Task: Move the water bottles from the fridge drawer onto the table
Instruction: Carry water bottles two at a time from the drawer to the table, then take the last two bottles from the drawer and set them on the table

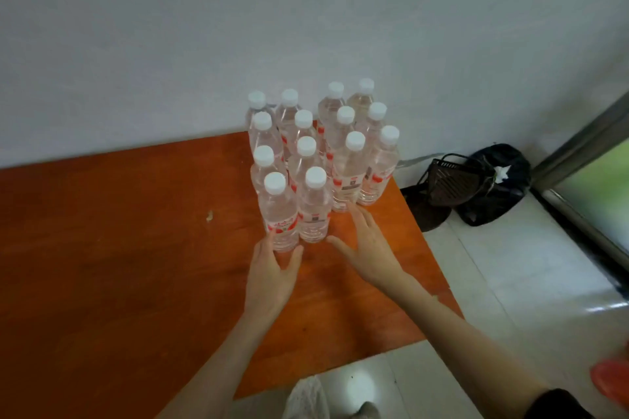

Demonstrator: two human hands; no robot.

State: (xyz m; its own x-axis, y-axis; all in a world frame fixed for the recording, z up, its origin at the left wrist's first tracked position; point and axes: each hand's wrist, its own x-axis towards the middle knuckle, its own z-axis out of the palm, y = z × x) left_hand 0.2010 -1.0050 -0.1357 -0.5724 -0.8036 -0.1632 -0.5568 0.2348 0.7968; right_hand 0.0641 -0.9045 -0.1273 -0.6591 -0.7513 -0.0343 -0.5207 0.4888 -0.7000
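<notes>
Several clear water bottles (315, 160) with white caps and red labels stand upright in a tight cluster near the back right corner of the orange-brown table (119, 248). My left hand (269, 272) is spread open just in front of the nearest left bottle (277, 214), fingers and thumb to either side of its base. My right hand (367, 245) hovers flat and open beside the nearest right bottle (315, 207), its fingers straight. Neither hand holds anything. The fridge drawer is out of view.
A grey wall runs behind the table. On the tiled floor to the right lie a dark bag (493, 184) and a black mesh basket (449, 180). A window frame (585, 153) is at far right. A small scrap (210, 215) lies on the table.
</notes>
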